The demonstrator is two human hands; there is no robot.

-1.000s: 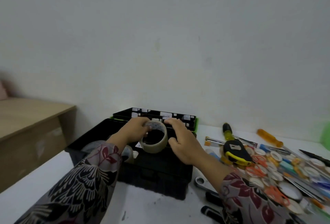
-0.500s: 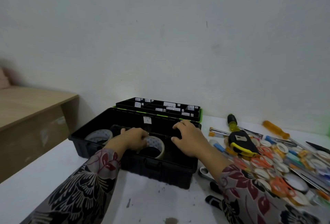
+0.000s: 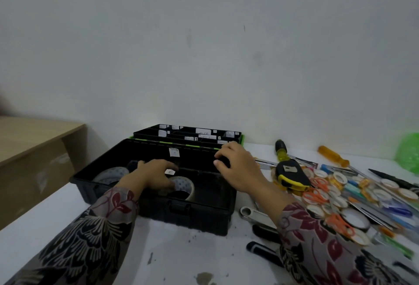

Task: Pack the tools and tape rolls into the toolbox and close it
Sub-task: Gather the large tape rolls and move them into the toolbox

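The black toolbox [image 3: 158,213] stands open on the white table, its lid [image 3: 188,136] with labelled compartments lying back toward the wall. Inside, a clear tape roll [image 3: 184,186] stands tilted near the middle. My left hand [image 3: 154,173] reaches into the box and holds this roll from its left side. A second tape roll [image 3: 111,174] lies at the box's left end. My right hand [image 3: 238,169] is over the box's right end with loosely bent fingers resting at the rim and nothing in it.
Right of the box lie a yellow-black tape measure [image 3: 292,174], two screwdrivers [image 3: 281,148] [image 3: 333,158], orange scissors [image 3: 317,196], several small tape rolls and pens. A wrench [image 3: 256,214] and black handles [image 3: 265,250] lie near my right sleeve. A wooden shelf [image 3: 34,139] stands left.
Both hands held the tape roll above the box; it has been lowered into the box. My right hand let go and shifted to the box's right end.
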